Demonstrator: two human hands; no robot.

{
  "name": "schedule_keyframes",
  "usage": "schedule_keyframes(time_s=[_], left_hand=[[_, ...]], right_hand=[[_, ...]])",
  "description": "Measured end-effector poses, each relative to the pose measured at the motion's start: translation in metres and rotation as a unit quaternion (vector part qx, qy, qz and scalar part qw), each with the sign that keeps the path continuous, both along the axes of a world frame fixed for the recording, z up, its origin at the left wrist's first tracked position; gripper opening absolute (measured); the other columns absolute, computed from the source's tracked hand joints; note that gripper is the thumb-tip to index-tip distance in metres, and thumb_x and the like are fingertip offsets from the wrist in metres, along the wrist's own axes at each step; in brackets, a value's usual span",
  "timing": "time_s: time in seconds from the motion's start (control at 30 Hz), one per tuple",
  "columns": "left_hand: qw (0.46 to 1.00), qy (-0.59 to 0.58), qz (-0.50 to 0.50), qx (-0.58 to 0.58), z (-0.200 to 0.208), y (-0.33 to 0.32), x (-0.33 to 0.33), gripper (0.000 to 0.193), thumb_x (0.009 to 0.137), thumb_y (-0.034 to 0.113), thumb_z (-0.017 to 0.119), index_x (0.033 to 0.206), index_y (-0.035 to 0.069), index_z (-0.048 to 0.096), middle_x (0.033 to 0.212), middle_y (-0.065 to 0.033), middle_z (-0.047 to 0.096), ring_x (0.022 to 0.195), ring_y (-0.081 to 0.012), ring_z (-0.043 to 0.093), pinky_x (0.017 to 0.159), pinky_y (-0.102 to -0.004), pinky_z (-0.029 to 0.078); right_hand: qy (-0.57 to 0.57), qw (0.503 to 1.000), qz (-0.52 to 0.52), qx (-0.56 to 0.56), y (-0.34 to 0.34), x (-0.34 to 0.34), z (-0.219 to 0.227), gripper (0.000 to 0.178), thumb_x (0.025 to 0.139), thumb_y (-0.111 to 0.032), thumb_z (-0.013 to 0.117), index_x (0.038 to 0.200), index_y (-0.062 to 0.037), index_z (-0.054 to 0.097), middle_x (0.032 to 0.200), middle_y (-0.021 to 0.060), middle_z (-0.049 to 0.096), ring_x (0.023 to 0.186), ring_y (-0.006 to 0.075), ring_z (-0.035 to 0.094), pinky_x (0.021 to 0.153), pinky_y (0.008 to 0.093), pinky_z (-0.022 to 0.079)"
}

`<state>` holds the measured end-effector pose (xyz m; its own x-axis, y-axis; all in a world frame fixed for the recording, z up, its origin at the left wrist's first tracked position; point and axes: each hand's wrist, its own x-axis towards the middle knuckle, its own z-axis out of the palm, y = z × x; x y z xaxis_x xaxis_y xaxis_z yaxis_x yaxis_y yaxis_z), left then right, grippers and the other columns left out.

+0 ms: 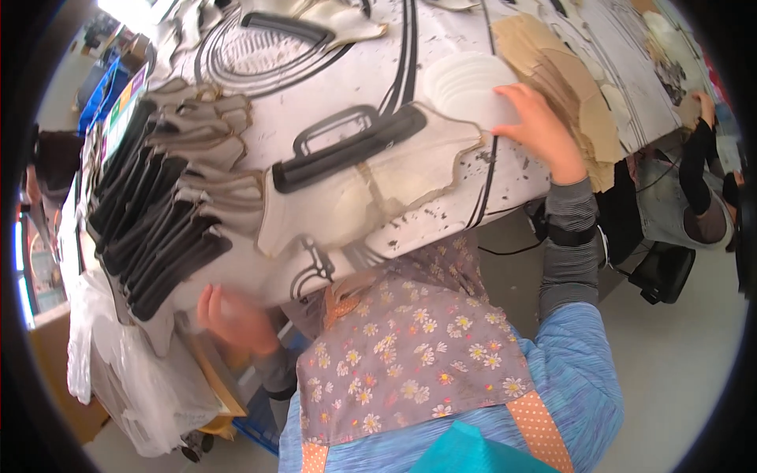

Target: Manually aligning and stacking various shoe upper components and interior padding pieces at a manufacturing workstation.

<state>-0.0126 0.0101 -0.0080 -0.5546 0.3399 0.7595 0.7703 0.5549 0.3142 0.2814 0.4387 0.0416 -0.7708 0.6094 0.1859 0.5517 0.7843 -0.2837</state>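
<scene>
On the table, my right hand has its thumb and fingers around the right edge of a stack of thin white rounded sheets. Below this stack lies a beige panel with dark edging and a tan strip across it. A long black padded strip runs along its upper side, with a grey loop-shaped piece just beyond. My left hand, partly blurred, hovers by the near left table edge with its fingers stretched out and nothing visible in them. A pile of similar beige panels with black strips is just above it.
Tan flat pieces are stacked on the right. Another beige panel with a black strip lies at the far side. A white plastic bag hangs at the left table edge. Another person's arm shows at far right.
</scene>
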Motion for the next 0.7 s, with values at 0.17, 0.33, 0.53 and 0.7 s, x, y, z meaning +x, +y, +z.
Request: schedule_keyframes(time_s=[0.17,0.33,0.53,0.7], left_hand=[[0.996,-0.002,-0.087,0.038,0.016,0.011,0.028,0.019,0.086,-0.011,0.057,0.102,-0.001,0.062,0.108,-0.0160,0.060,0.098,-0.0282,0.058,0.086,-0.0373,0.048],[0.939,-0.128,-0.318,-0.014,0.046,0.033,0.031,0.020,0.087,-0.007,0.057,0.106,-0.003,0.061,0.092,-0.0132,0.067,0.081,-0.0238,0.061,0.073,-0.0338,0.049],[0.768,-0.470,-0.431,0.066,0.081,0.091,0.045,0.023,0.080,-0.001,0.064,0.104,-0.002,0.065,0.086,-0.0104,0.068,0.076,-0.0144,0.062,0.066,-0.0276,0.046],[0.754,-0.560,-0.343,-0.029,0.091,0.114,0.067,0.015,0.088,0.010,0.069,0.095,-0.002,0.064,0.081,-0.0044,0.066,0.067,-0.0084,0.059,0.059,-0.0209,0.044]], right_hand=[[-0.015,0.998,-0.051,-0.032,0.013,0.014,0.016,0.040,0.078,-0.013,0.074,0.113,0.0002,0.059,0.109,0.0137,0.062,0.103,0.0294,0.061,0.088,0.0337,0.047],[0.146,0.970,-0.196,0.020,-0.029,0.029,0.053,0.021,0.091,-0.012,0.066,0.108,-0.0010,0.061,0.099,0.0112,0.065,0.091,0.0205,0.063,0.085,0.0296,0.047],[0.314,0.889,0.066,-0.327,-0.098,0.006,0.056,0.025,0.089,-0.003,0.067,0.113,-0.0042,0.063,0.095,0.0021,0.065,0.082,0.0089,0.063,0.066,0.0223,0.049],[0.210,0.910,0.128,-0.335,-0.131,-0.060,0.048,0.018,0.086,-0.007,0.071,0.101,-0.0014,0.065,0.089,0.0026,0.067,0.076,0.0076,0.061,0.067,0.0219,0.049]])
